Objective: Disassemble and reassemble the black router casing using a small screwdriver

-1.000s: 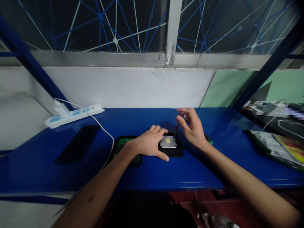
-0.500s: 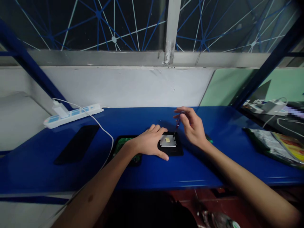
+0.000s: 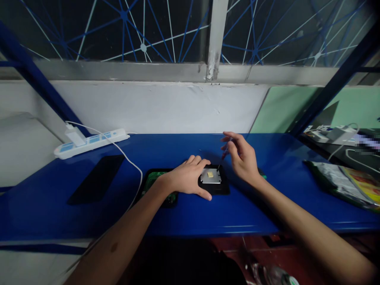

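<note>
My left hand [image 3: 187, 177] lies on the blue table [image 3: 184, 213], fingers curled round the left edge of a small black device [image 3: 221, 188] with a silver plate [image 3: 210, 176] and a yellow patch on top. My right hand [image 3: 242, 158] pinches a thin screwdriver [image 3: 223, 156], its tip resting at the plate's far right corner. A green circuit board [image 3: 151, 180] in a black tray sits under my left wrist.
A white power strip [image 3: 92, 142] with a plugged charger and white cable lies at the back left. A black phone [image 3: 96, 178] lies flat left of my arm. Printed packets [image 3: 347, 182] sit at the right edge. A wall and window rise behind the table.
My right hand has shifted slightly, fingers turning round the screwdriver's handle. The left hand and the device have stayed put.
</note>
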`<state>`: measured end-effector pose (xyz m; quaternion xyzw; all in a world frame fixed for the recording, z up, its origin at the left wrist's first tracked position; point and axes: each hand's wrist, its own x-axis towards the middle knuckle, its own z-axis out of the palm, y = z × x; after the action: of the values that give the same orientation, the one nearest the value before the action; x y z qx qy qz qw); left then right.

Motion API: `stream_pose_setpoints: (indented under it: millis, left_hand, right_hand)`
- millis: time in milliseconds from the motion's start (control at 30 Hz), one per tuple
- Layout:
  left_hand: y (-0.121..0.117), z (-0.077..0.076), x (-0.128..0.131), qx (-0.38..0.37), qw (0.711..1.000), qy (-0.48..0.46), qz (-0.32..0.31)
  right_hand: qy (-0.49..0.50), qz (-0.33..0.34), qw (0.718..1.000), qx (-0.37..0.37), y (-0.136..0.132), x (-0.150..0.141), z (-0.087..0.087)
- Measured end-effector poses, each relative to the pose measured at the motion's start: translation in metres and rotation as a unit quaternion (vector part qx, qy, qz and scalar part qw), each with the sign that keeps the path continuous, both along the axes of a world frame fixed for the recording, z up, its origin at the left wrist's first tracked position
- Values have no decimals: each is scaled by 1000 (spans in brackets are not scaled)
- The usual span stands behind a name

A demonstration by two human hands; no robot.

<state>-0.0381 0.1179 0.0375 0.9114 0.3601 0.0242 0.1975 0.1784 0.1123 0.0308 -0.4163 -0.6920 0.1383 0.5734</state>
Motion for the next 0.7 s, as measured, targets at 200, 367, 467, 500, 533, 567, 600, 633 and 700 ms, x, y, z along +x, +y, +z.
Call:
stream_pose_setpoints:
  millis: [200,367,467,500,533,567,600,633,700]
  left_hand:
    - [-1,1,0,-2,1000,-3,-5]
    - [0,0,-1,-7,1000,-11,-7]
    - [0,0,0,-16,1000,-11,-2]
    - [0,0,0,-18,1000,-11,-1]
    - [0,0,0,-17,1000,-10,-1]
    - [0,0,0,-14,1000,-10,-2]
    - [0,0,0,-11,1000,-10,-3]
    - [0,0,0,-7,1000,-10,-4]
    - [-1,1,0,-6,1000,-9,-6]
  right_hand:
    - [-7,-16,1000,14,-1,0,0]
    - [29,-27,999,33,1,2,-1]
    - [37,-27,998,33,2,3,-1]
    - [33,-25,999,31,2,3,-1]
    - [28,-23,999,29,2,3,-2]
    - [23,-22,999,26,1,3,-2]
    - [18,-21,999,25,1,2,-2]
    - [14,-20,999,24,1,2,-2]
    - [9,-19,1000,23,0,1,-2]
